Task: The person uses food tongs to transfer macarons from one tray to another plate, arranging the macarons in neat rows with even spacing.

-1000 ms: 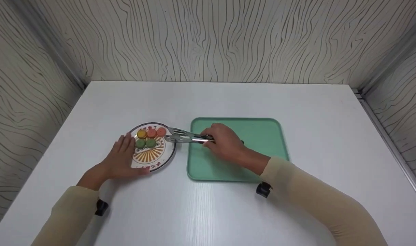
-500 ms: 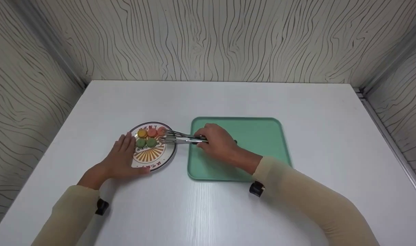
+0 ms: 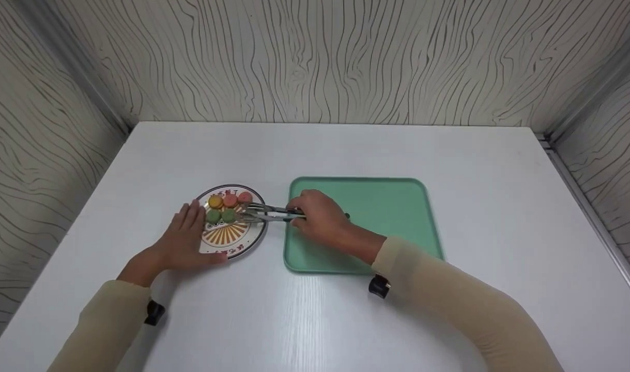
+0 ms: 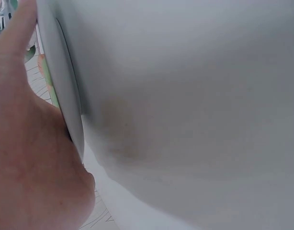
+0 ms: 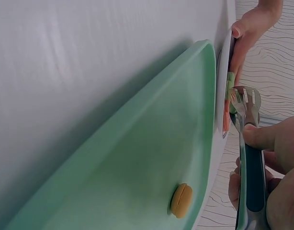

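In the head view, a round patterned plate (image 3: 246,240) holds a yellow macaron (image 3: 215,201), two pink macarons (image 3: 230,200) and two green macarons (image 3: 229,215). My left hand (image 3: 180,245) rests along the plate's left side with its fingers straight and its thumb at the near rim. My right hand (image 3: 322,219) grips metal tongs (image 3: 267,208) by their dark handle. The slotted tips of the tongs are spread slightly over the plate, right beside a green macaron; whether they touch it I cannot tell.
Right of the plate lies a green tray (image 3: 392,206), partly under my right arm. An orange-yellow macaron (image 5: 181,200) sits on it in the right wrist view, hidden from the head view. Wood-patterned panels (image 3: 315,62) stand behind the white table (image 3: 304,320).
My right hand has moved left with the tongs, and their tips have come from the plate's right edge past the right pink macaron to the green one. My left hand has stayed put.
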{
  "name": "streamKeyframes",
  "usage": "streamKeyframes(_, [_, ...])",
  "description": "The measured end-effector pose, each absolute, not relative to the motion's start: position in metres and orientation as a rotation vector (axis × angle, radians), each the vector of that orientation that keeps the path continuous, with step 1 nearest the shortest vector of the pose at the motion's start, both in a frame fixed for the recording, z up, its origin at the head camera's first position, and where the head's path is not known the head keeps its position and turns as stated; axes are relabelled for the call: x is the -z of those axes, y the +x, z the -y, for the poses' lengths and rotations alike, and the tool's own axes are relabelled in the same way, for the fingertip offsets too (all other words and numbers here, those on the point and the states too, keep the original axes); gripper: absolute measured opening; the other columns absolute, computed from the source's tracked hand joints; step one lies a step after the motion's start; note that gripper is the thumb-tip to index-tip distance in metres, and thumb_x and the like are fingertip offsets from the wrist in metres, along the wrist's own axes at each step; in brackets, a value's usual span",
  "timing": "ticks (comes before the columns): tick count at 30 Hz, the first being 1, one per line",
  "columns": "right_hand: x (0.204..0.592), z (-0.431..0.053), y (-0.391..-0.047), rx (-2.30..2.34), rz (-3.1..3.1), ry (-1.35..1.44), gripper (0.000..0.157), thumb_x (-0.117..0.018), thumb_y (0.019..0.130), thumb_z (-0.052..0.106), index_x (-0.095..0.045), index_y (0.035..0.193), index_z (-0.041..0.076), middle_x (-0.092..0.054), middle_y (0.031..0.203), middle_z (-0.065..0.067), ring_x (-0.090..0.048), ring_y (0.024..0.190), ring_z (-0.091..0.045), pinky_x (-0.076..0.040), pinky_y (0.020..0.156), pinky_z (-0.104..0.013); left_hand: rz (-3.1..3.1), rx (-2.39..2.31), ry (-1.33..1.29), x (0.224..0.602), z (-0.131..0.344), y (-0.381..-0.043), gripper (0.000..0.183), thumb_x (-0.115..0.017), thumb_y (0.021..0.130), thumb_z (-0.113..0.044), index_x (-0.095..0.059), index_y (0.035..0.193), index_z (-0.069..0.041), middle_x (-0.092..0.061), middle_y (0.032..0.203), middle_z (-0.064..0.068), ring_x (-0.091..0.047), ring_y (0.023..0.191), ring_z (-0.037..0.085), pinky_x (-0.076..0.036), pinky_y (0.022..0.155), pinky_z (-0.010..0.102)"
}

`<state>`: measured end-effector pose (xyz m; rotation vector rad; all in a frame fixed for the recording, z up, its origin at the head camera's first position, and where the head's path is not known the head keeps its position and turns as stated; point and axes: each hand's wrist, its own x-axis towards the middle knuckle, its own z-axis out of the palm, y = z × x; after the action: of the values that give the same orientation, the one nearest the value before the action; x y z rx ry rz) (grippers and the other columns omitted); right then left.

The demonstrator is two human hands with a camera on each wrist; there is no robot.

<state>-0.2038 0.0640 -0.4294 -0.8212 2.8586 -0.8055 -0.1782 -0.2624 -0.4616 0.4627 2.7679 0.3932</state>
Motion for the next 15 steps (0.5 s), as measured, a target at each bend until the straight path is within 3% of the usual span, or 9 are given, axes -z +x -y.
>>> streamKeyframes(15, [0.4363, -0.0647, -0.2092, 0.78, -2.883, -0.847, 0.019, -0.074, 0.091, 0.006, -0.078, 0.11, 0.005, -0.07, 0.094, -0.007, -0.059, 0.087, -0.021, -0.053, 0.079, -0.037, -2.768, -0.436, 0.454, 0.4628, 0.2627, -0.1791, 0.13, -0.066, 0.082, -0.072, -0.007, 0.155, 0.016, 0.005, 0.165, 0.034, 0.007, 0.152, 0.051, -0.004, 0.12, 0.065])
